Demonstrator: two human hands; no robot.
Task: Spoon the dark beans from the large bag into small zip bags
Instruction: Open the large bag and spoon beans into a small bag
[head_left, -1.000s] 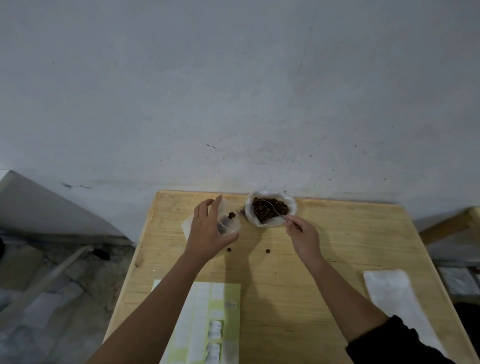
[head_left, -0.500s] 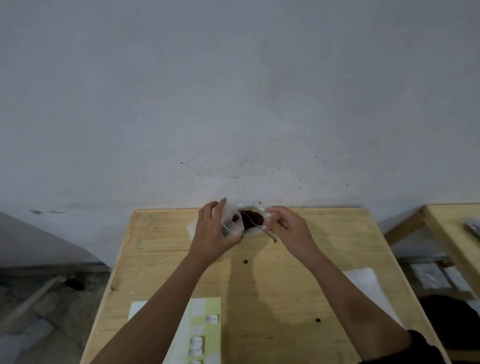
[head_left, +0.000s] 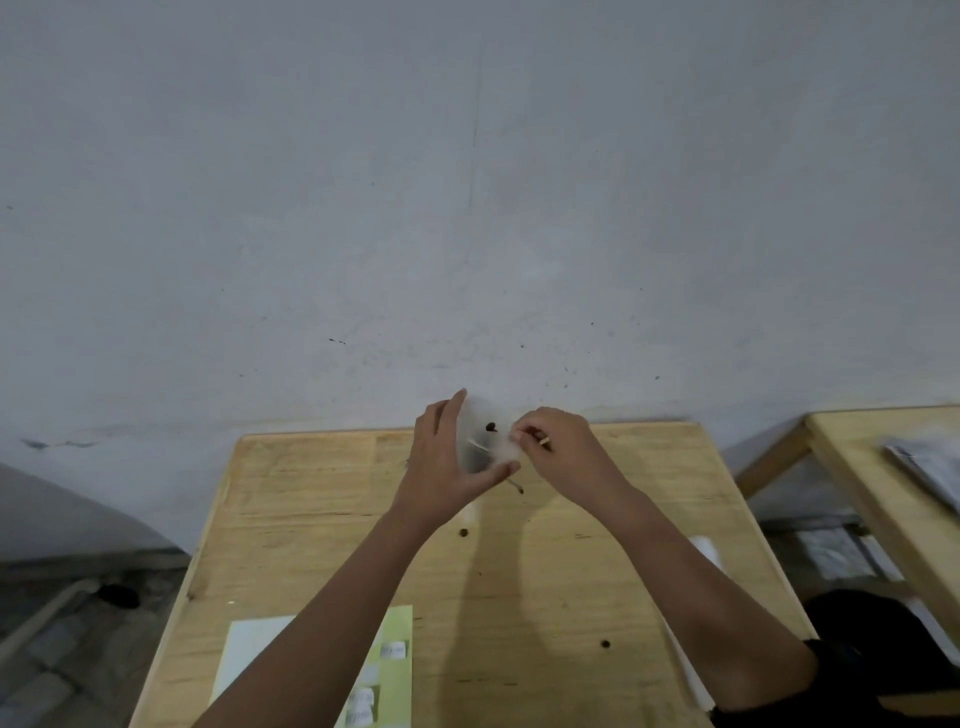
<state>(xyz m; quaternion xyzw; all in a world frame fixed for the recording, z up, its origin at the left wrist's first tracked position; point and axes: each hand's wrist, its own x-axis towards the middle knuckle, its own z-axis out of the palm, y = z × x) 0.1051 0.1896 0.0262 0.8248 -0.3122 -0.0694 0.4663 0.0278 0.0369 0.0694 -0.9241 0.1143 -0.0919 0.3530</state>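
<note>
On the head camera I see the left hand (head_left: 447, 467) curled round a small zip bag (head_left: 491, 452), holding it up over the far edge of the wooden table (head_left: 311, 493). One dark bean (head_left: 491, 427) sits inside the bag. Just right of the bag, the right hand (head_left: 558, 452) pinches a thin spoon (head_left: 480, 444) that reaches into it. A loose bean (head_left: 462, 532) lies on the table, nearer me than the bag.

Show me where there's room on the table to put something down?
Bare: the far left of the table, between its edge and the left hand; the far right corner beyond the right hand. Crowded: the far middle, where the hands hold the small zip bag and spoon; the label sheet near left; the white sheet at right.
</note>
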